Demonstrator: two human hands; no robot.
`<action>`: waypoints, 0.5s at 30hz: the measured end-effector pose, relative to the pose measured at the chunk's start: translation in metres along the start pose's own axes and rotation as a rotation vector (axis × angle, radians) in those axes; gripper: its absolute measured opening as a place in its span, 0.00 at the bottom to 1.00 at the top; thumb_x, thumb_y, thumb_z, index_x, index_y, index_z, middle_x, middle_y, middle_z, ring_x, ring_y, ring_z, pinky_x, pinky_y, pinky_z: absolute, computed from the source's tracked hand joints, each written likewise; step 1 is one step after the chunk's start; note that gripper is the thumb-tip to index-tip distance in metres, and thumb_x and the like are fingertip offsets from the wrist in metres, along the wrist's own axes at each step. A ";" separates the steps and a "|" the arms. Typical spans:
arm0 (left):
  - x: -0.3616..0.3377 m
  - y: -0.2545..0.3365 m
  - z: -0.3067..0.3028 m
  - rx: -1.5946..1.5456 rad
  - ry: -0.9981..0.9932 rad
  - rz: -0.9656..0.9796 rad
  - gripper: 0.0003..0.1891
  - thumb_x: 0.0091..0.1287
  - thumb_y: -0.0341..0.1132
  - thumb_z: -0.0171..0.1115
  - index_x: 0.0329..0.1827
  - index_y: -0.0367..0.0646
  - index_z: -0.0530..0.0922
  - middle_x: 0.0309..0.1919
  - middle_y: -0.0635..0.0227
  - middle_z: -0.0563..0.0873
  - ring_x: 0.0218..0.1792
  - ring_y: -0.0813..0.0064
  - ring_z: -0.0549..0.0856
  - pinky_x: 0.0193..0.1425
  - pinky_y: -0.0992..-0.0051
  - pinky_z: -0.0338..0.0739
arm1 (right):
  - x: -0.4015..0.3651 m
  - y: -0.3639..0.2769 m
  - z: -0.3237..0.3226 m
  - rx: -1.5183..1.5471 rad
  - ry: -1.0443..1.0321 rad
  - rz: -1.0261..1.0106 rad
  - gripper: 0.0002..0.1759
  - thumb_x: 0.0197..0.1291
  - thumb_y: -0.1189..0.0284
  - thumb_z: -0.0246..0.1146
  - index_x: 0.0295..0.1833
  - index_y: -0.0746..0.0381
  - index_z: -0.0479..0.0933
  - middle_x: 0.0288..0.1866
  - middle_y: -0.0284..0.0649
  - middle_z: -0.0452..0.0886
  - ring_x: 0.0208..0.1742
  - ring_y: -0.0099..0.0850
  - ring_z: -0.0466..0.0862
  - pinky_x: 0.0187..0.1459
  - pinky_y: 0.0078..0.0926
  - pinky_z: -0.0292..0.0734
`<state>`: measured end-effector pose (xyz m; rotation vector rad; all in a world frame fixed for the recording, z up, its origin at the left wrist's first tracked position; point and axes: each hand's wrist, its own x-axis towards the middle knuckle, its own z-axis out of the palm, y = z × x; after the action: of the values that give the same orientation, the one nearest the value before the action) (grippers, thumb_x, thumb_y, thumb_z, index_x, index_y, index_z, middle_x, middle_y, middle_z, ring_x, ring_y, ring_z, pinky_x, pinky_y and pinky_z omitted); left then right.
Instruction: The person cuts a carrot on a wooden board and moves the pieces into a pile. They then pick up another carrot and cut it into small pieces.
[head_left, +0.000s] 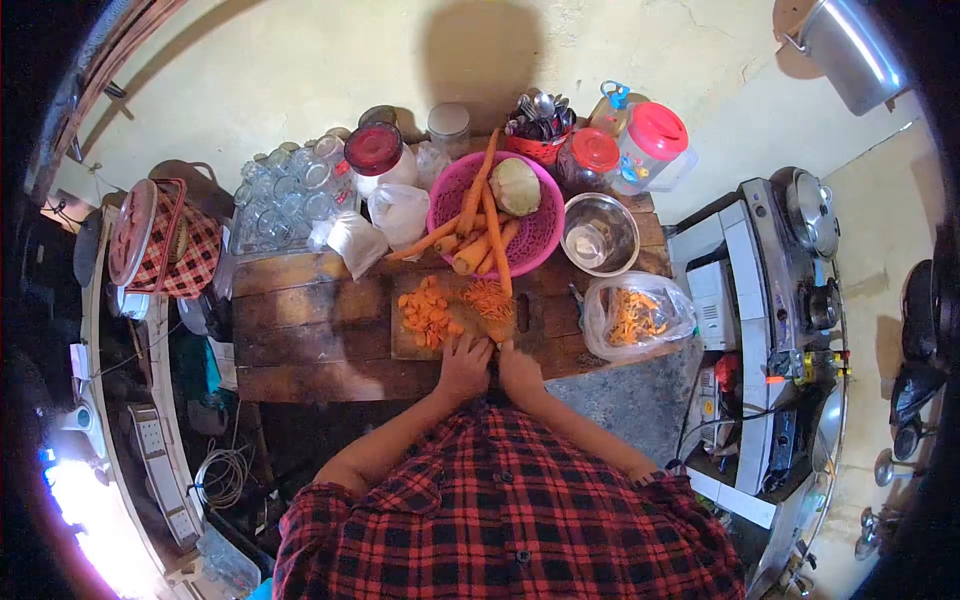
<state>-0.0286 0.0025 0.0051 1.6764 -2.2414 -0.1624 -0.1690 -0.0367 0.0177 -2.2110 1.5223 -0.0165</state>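
A wooden cutting board (402,346) lies near the front edge of the table. My left hand (465,368) is at its near edge, fingers bent down by the carrot slices (425,312); anything beneath the fingertips is hidden. Close beside it, my right hand (519,372) is closed, and what it grips cannot be made out. Thin carrot strips (488,298) are heaped on the board's right half. Behind the board stands a pink basket (552,235) holding several whole carrots (470,258) and a pale round vegetable (515,187).
A clear bag with carrot strips (640,318) and a steel bowl (600,232) are on the right. White plastic bags (355,243), jars and a tray of glasses (290,200) stand at back left. A stove (790,260) is at far right, a checked basket (170,240) at left.
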 end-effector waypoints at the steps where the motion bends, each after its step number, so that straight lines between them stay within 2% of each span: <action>1: 0.002 0.001 0.002 0.007 0.008 -0.009 0.23 0.49 0.37 0.61 0.51 0.39 0.78 0.53 0.62 0.76 0.60 0.56 0.68 0.63 0.43 0.56 | 0.005 0.001 -0.001 0.002 -0.039 0.022 0.13 0.66 0.66 0.46 0.45 0.66 0.64 0.27 0.54 0.80 0.30 0.52 0.82 0.32 0.48 0.78; 5: 0.015 0.002 0.000 0.031 -0.045 -0.037 0.23 0.50 0.39 0.61 0.51 0.41 0.77 0.54 0.61 0.74 0.62 0.57 0.66 0.62 0.38 0.51 | 0.004 0.013 -0.018 0.078 -0.067 0.081 0.15 0.66 0.63 0.48 0.45 0.66 0.63 0.27 0.56 0.80 0.30 0.54 0.81 0.33 0.51 0.76; 9: 0.026 0.001 -0.008 0.102 -0.112 -0.135 0.24 0.51 0.41 0.61 0.52 0.44 0.77 0.55 0.61 0.74 0.62 0.58 0.66 0.63 0.39 0.49 | -0.014 0.022 -0.049 0.076 -0.058 0.140 0.17 0.65 0.59 0.50 0.44 0.64 0.64 0.26 0.57 0.79 0.30 0.55 0.81 0.34 0.54 0.75; 11: 0.025 -0.013 -0.001 0.120 -0.006 -0.178 0.22 0.52 0.42 0.60 0.51 0.45 0.77 0.53 0.62 0.74 0.62 0.58 0.66 0.62 0.38 0.49 | -0.024 0.031 -0.058 0.027 -0.015 0.076 0.19 0.63 0.55 0.52 0.41 0.62 0.67 0.26 0.56 0.79 0.29 0.55 0.80 0.33 0.54 0.73; 15: 0.023 -0.038 -0.016 0.101 0.039 -0.284 0.18 0.54 0.40 0.60 0.47 0.46 0.79 0.53 0.67 0.75 0.60 0.60 0.67 0.62 0.37 0.48 | -0.030 0.054 -0.067 -0.033 -0.009 -0.048 0.20 0.61 0.53 0.53 0.34 0.61 0.72 0.25 0.54 0.79 0.27 0.53 0.80 0.31 0.51 0.74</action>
<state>0.0053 -0.0291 0.0141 2.0295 -2.0043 -0.0841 -0.2459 -0.0499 0.0651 -2.2697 1.4751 0.0032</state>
